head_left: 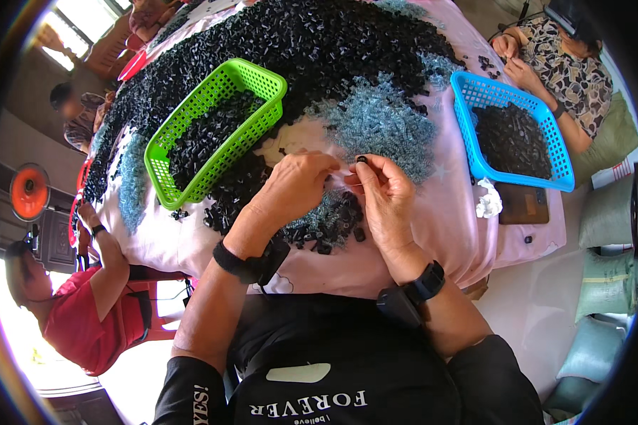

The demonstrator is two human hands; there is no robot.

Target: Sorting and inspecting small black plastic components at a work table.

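My left hand (298,183) and my right hand (388,197) meet over the near middle of the table. Between the thumb and fingers of the right hand sits a small black plastic piece (361,159). The left fingers are pinched together close beside it; what they hold is too small and blurred to make out. Just beyond my hands spreads a heap of small clear bluish plastic pieces (383,120). Under and left of the hands lies a smaller pile of black pieces (339,221) mixed with clear ones.
A green basket (159,166) holding black pieces stands left, a blue basket (556,166) of dark pieces right. Beside the latter are crumpled white tissue (488,200) and a dark flat device (524,205). A large black heap (319,42) covers the far table. Other people sit around it.
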